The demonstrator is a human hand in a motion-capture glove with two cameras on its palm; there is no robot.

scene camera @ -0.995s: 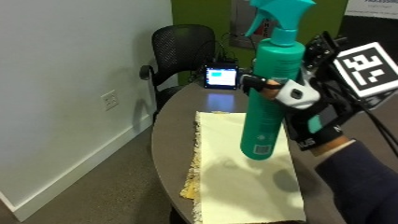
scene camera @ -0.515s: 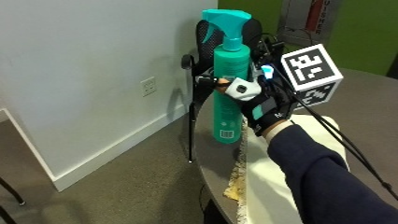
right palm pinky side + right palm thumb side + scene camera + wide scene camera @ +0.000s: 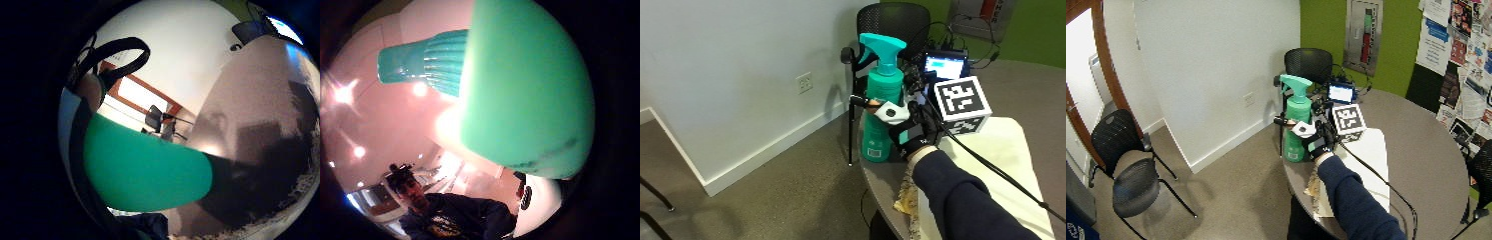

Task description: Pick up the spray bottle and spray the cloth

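Teal spray bottle (image 3: 881,107) upright at the table (image 3: 1033,90) edge — gloved right hand (image 3: 909,132) wrapped round it, cloth (image 3: 1003,165) alongside

The spray bottle (image 3: 881,107), upright in the gloved right hand (image 3: 907,131), stands at the table (image 3: 1053,90) edge nearest the white wall (image 3: 740,60). On its wall side lies open floor (image 3: 773,205). Just beside the hand on the other side, the pale cloth (image 3: 1003,165) lies flat on the table. Behind the bottle, a small lit screen (image 3: 945,64) with cables and a black chair (image 3: 889,22) close off the far side.
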